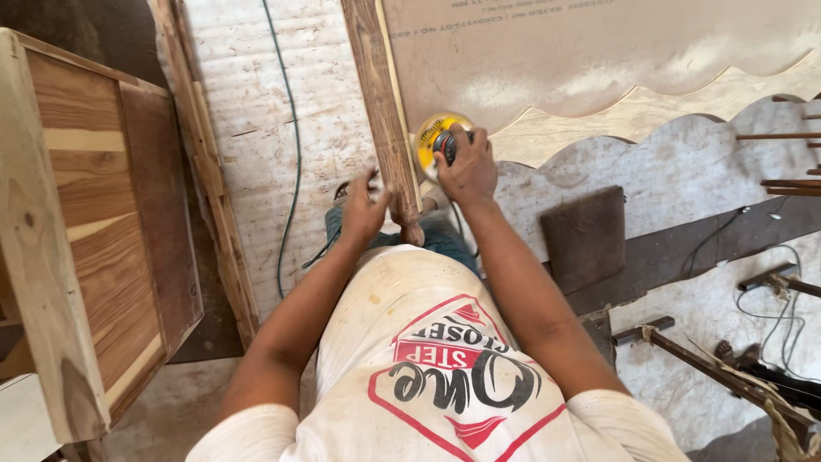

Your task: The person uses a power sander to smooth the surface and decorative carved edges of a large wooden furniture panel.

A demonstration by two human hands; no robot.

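1. Fingers of the right hand (466, 167) are wrapped closed around the top of a round yellow power sander with black grip (436, 137); the left hand (363, 210) closes its fingers on the near edge of a long dark brown wooden plank (380, 103) and holds it.
2. This plank runs away from the person, and its near end rests close to the knees, between both hands.
3. Sander is touching the right side of the plank, just beside a large pale board with a wavy cut edge (616, 60).
4. To do this sanding well, I judge the left hand should press the plank firm so it does not slide, and the sander should stay flat along the grain with light even pressure.
5. One thin green cable (295, 145) lies on the floor at the left, well apart from the tool; it is better that it stays away.
6. At the far left stands a brown wooden panelled cabinet (94, 231).
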